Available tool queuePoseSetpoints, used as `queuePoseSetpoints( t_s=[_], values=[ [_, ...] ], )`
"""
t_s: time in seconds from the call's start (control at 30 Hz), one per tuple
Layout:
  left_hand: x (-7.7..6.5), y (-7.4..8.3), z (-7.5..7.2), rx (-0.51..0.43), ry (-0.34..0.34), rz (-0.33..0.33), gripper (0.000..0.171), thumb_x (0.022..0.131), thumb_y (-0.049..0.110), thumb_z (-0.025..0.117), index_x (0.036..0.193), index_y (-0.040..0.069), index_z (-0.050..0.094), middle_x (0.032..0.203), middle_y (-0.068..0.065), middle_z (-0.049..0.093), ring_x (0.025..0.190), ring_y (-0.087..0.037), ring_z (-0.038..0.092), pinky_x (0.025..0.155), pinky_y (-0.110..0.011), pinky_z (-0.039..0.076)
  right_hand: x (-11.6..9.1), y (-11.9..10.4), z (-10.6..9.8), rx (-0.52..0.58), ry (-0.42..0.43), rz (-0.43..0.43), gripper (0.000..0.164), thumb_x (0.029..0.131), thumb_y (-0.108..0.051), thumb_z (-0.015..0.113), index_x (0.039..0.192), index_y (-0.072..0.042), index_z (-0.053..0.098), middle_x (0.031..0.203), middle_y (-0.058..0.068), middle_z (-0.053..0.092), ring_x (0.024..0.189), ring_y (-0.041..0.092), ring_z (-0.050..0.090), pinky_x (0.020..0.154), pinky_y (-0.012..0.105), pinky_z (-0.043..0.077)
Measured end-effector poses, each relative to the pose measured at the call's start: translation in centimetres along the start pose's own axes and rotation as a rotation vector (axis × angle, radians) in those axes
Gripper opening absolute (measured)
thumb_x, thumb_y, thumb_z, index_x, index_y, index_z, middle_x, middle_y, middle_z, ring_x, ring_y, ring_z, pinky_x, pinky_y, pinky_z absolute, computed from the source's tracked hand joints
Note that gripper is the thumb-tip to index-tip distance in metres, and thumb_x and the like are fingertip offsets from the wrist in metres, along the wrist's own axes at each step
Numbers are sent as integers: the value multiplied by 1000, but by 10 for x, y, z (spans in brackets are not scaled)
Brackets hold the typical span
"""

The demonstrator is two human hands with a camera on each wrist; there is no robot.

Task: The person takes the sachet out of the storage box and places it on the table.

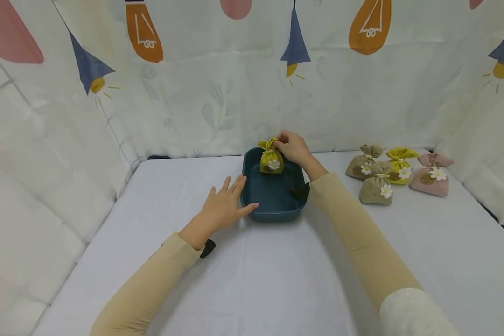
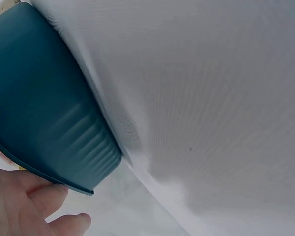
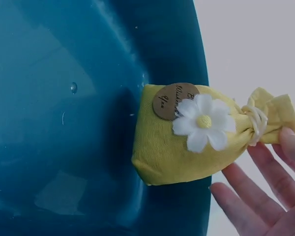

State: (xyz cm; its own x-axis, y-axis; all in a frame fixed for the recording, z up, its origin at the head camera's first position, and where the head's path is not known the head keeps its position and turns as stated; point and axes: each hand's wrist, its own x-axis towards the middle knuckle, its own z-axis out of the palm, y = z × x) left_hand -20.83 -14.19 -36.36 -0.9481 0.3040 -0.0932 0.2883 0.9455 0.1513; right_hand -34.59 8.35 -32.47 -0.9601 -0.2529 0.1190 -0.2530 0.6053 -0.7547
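A yellow drawstring pouch (image 3: 187, 162) with a white daisy and a round brown tag is held by its gathered top between the thumb and fingers of my right hand (image 1: 293, 147). The pouch (image 1: 271, 161) is upright at the far end of a dark teal basin (image 1: 273, 217), inside its rim. My left hand (image 1: 223, 207) rests at the basin's left side with fingers spread and straight, fingertips at the rim. In the left wrist view, those fingertips (image 2: 56, 194) touch the rim beside the ribbed outer wall (image 2: 83, 132).
Several more pouches stand at the right of the white table (image 1: 151, 200): two beige (image 1: 375, 191), one yellow (image 1: 399, 173), one pink (image 1: 429, 184). A printed white curtain (image 1: 235, 93) hangs behind and at the sides. Water drops (image 3: 73, 88) dot the basin's inside.
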Motion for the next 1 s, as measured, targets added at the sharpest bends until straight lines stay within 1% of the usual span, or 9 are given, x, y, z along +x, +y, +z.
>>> queuePoseSetpoints(
  t_s=[0.13, 0.33, 0.53, 0.67, 0.83, 1.0],
  values=[
    [0, -1, -1, -14, 8, 5, 96, 99, 71, 45, 167, 14, 8, 171, -4, 11, 156, -35, 7, 118, -69, 13, -2, -2, -3, 46, -11, -4, 23, 109, -21, 54, 121, -3, 61, 131, 20, 62, 108, 34, 65, 88, 45, 55],
    [2, -2, 0, -23, 18, 4, 97, 99, 72, 45, 167, 14, 8, 171, -4, 11, 156, -35, 7, 118, -69, 13, -6, -7, -6, 96, -7, -23, 25, 109, -22, 54, 124, -4, 60, 132, 19, 63, 109, 33, 66, 91, 48, 56],
    [1, -2, 0, -28, 17, -1, 97, 99, 71, 46, 167, 14, 8, 171, -4, 11, 156, -35, 6, 118, -69, 13, -11, -9, -9, 191, 26, -41, 23, 109, -22, 55, 122, -4, 60, 128, 20, 64, 110, 34, 67, 94, 52, 55],
    [1, -2, 0, -23, 12, 0, 97, 99, 71, 46, 167, 13, 8, 171, -4, 11, 156, -34, 6, 117, -70, 13, -14, -6, -11, 231, 41, -45, 24, 109, -22, 55, 123, -3, 60, 128, 20, 63, 112, 35, 67, 94, 52, 55],
    [1, -2, 1, -28, 14, 2, 96, 99, 70, 46, 167, 13, 8, 171, -4, 11, 156, -35, 7, 117, -70, 13, -18, -3, -15, 259, 49, -42, 25, 109, -21, 54, 125, -3, 60, 129, 20, 62, 114, 35, 67, 94, 50, 56],
    [1, -1, 0, -39, 9, 1, 96, 99, 70, 47, 167, 13, 8, 171, -4, 10, 156, -35, 6, 118, -70, 12, -22, -2, -19, 275, 51, -32, 24, 109, -20, 54, 124, -3, 60, 130, 19, 62, 115, 35, 67, 94, 48, 56]
  ],
)
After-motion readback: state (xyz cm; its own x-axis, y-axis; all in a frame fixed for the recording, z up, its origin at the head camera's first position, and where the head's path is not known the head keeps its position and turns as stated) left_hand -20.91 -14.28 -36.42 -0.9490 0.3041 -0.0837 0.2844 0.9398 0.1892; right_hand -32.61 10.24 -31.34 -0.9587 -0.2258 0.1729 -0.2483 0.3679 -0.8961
